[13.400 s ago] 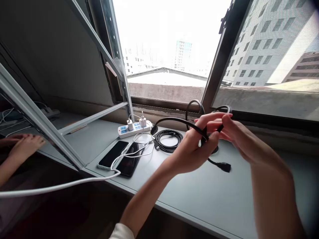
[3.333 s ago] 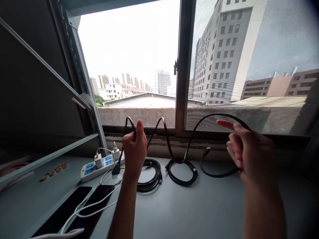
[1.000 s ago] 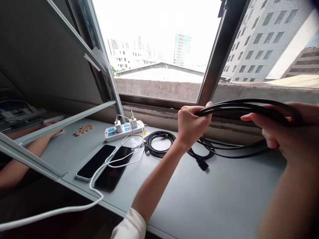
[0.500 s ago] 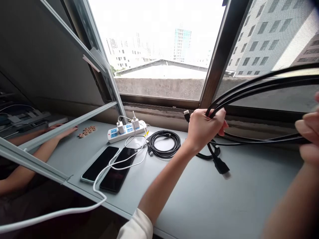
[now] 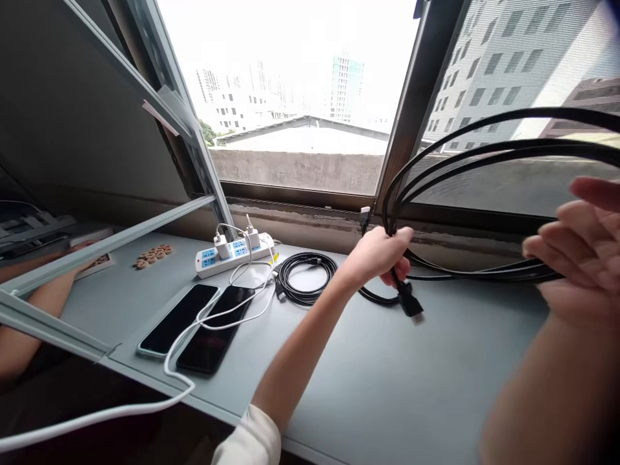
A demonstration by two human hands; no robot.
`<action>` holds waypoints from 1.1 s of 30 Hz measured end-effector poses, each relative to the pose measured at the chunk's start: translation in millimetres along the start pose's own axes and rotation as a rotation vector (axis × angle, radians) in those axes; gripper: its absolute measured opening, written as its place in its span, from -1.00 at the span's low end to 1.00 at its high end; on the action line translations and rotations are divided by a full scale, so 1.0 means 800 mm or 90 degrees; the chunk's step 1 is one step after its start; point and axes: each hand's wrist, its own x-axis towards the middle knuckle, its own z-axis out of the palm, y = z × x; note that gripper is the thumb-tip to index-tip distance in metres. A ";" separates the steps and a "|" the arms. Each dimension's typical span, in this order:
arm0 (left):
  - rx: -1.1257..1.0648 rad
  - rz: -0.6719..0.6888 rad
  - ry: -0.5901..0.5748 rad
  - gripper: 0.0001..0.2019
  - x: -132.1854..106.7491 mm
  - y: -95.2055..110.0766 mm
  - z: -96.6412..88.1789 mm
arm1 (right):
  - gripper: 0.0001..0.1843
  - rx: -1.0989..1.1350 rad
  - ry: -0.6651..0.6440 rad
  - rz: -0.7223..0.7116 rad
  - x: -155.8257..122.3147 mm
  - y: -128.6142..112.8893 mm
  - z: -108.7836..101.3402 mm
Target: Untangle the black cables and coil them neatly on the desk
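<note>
My left hand (image 5: 380,255) grips a bundle of looped black HDMI cable (image 5: 465,155). One plug (image 5: 411,305) hangs below the fist and another plug (image 5: 365,216) sticks up behind it. At the right edge my right hand (image 5: 581,252) has its palm turned toward me, fingers loosely bent and apart. The lower strands of the loop pass behind those fingers, and the upper strands leave the frame above them. On the desk, left of my left hand, lies a coiled black cable (image 5: 306,299). Part of a second coil (image 5: 378,298) shows beneath my left wrist.
Two phones, one pale-edged (image 5: 177,323) and one black (image 5: 216,336), lie under white charging cables (image 5: 169,361). Behind them is a power strip (image 5: 235,253) with chargers. A metal frame (image 5: 116,239) divides the desk. Beyond it are small wooden pieces (image 5: 152,256) and another person's arm (image 5: 58,284).
My right hand has turned and its fingers have loosened and spread. My left hand, still holding the cable, appears slightly further left and lower. The view has shifted slightly right.
</note>
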 end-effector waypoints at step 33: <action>-0.121 0.442 0.307 -0.77 -0.016 0.025 -0.039 | -0.76 -0.001 0.060 -0.046 0.022 0.039 0.068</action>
